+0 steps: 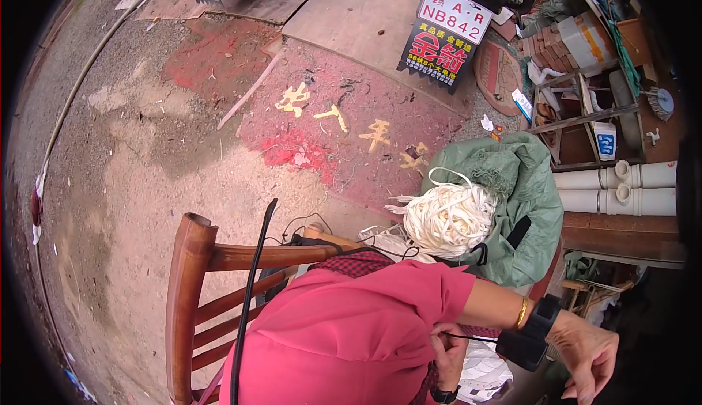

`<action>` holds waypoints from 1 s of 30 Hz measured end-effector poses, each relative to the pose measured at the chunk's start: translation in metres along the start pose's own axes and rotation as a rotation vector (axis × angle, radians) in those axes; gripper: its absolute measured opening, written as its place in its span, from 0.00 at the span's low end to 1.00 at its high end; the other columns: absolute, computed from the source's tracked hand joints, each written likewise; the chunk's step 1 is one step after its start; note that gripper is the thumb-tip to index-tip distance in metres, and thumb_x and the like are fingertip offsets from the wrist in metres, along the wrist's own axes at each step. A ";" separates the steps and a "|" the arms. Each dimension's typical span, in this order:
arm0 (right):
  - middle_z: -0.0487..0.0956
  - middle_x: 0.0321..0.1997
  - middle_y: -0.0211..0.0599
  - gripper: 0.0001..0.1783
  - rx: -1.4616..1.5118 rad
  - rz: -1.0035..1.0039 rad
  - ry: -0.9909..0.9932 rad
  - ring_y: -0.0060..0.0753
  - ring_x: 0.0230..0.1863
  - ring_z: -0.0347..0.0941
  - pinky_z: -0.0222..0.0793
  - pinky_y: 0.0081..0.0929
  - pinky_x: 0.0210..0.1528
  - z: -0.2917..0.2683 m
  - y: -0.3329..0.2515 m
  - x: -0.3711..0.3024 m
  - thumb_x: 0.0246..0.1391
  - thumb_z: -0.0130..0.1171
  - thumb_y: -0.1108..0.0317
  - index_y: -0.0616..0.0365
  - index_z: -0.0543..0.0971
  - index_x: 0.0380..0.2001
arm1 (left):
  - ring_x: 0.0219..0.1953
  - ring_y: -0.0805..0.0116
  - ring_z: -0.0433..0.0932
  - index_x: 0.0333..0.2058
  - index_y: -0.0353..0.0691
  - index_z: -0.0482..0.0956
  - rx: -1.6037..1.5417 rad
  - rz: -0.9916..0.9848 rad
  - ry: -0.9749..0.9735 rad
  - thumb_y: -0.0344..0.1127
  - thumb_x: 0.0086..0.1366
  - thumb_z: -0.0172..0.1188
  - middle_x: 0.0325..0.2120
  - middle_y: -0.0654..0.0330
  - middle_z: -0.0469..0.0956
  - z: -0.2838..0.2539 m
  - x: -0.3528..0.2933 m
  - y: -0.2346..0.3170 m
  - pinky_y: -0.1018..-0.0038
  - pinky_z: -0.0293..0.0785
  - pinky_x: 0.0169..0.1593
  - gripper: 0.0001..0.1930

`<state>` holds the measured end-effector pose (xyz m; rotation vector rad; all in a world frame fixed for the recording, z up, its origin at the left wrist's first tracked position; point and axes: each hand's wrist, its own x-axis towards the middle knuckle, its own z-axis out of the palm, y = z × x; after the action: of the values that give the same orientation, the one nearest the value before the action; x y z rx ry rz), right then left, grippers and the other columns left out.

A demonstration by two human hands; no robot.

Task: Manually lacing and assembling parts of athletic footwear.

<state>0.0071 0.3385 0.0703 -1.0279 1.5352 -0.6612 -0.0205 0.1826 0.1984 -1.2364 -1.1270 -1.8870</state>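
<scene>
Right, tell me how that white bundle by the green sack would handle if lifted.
The white bundle would likely flop and change shape, being a heap of looped, thin strands. It might trail or snag, since loose ends stick out. Shattering seems unlikely: no rigid part shows.

You get bright, diffuse daylight on the concrete ground (pixel 205 186), while the space beyond your left hand (pixel 587 354) sinks into deep shade. The white strap bundle (pixel 450 218) looks nearly washed out. Black vignetting closes your corners, edges bow and soften near the rim, and the centre is fairly crisp.
</scene>
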 end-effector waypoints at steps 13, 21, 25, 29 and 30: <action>0.72 0.62 0.46 0.30 0.296 -0.264 -0.049 0.28 0.49 0.74 0.74 0.22 0.44 0.023 0.020 -0.005 0.52 0.61 0.79 0.65 0.70 0.60 | 0.23 0.67 0.80 0.26 0.29 0.83 0.872 -1.294 -0.839 0.46 0.60 0.63 0.21 0.55 0.82 -0.051 -0.196 0.098 0.72 0.77 0.28 0.20; 0.79 0.43 0.37 0.15 0.217 -0.236 -0.237 0.24 0.41 0.77 0.73 0.20 0.45 -0.004 0.049 -0.012 0.51 0.62 0.81 0.69 0.79 0.44 | 0.34 0.59 0.82 0.29 0.32 0.85 0.593 -2.897 -0.138 0.80 0.43 0.64 0.30 0.52 0.82 0.054 -0.274 0.336 0.68 0.77 0.42 0.45; 0.80 0.43 0.38 0.14 0.151 -0.302 -0.086 0.25 0.41 0.78 0.73 0.22 0.46 -0.007 0.060 -0.040 0.52 0.63 0.79 0.68 0.80 0.44 | 0.27 0.64 0.82 0.32 0.33 0.85 0.420 -2.936 0.010 0.75 0.47 0.67 0.26 0.57 0.84 0.038 -0.230 0.285 0.70 0.78 0.36 0.41; 0.82 0.46 0.39 0.14 0.188 -0.442 -0.100 0.32 0.47 0.79 0.74 0.27 0.49 -0.005 0.091 -0.031 0.59 0.60 0.71 0.60 0.80 0.48 | 0.28 0.64 0.82 0.33 0.33 0.85 0.735 -2.628 -0.545 0.72 0.49 0.66 0.28 0.56 0.83 -0.093 -0.162 0.118 0.70 0.78 0.36 0.39; 0.82 0.47 0.39 0.15 0.206 -0.491 -0.144 0.32 0.49 0.78 0.73 0.29 0.51 -0.005 0.094 -0.025 0.60 0.59 0.69 0.61 0.79 0.50 | 0.28 0.63 0.82 0.33 0.33 0.85 0.775 -2.490 -0.774 0.71 0.49 0.65 0.28 0.56 0.83 -0.116 -0.135 0.041 0.70 0.78 0.36 0.38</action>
<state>-0.0216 0.4030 0.0038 -1.2743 1.0668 -1.0372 0.0175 0.0664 0.0628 0.8909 -4.1452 -0.9093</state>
